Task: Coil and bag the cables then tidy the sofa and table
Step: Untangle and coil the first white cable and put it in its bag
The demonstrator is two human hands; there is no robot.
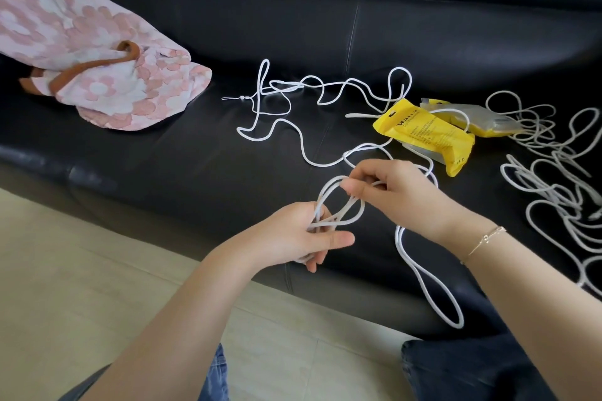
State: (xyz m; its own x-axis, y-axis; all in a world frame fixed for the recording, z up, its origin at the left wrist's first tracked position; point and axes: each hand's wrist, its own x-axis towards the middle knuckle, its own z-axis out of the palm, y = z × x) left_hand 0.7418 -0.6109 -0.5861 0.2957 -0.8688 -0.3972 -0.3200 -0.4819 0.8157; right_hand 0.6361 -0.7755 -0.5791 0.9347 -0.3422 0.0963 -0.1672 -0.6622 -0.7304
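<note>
The left hand (301, 234) keeps its grip closed round the bottom of a few loops of white cable (338, 205), acting as the fixed anchor of the coil, while the right hand (387, 185), at about 1 o'clock from it, pinches the top of the loops to lay on the next turn. The rest of that cable trails loose over the sofa (195, 156) toward 12 o'clock and hangs in a long loop off the seat edge at 5 o'clock, so plenty remains to wind. Yellow bags (426, 137) wait at 2 o'clock, likely for the finished coil, beside more tangled cables (553, 179) at 3 o'clock.
</note>
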